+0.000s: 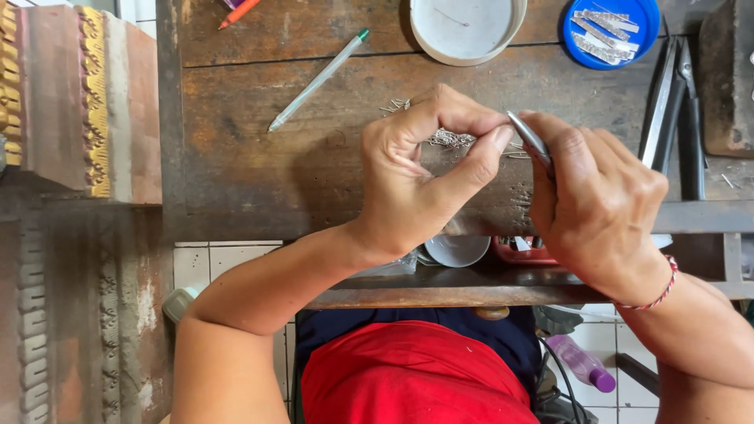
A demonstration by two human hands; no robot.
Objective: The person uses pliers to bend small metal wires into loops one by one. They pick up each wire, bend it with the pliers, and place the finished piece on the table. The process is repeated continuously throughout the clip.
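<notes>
My left hand [428, 169] is raised over the worn wooden workbench [259, 157], its thumb and forefinger pinched together at the tip of a slim metal tool [528, 140]. Whatever tiny piece sits in that pinch is too small to make out. My right hand [601, 204] grips the tool, whose handle is hidden in the palm. A small heap of thin silver wire bits [448, 138] lies on the bench just behind the fingers.
A clear pen with a green cap [318, 80] lies at the back left, an orange pen [238, 12] beyond it. A white round dish [467, 27], a blue lid holding silver strips [611, 31] and dark pliers [675, 102] stand at the back right. Carved wooden moulding [94, 102] borders the left.
</notes>
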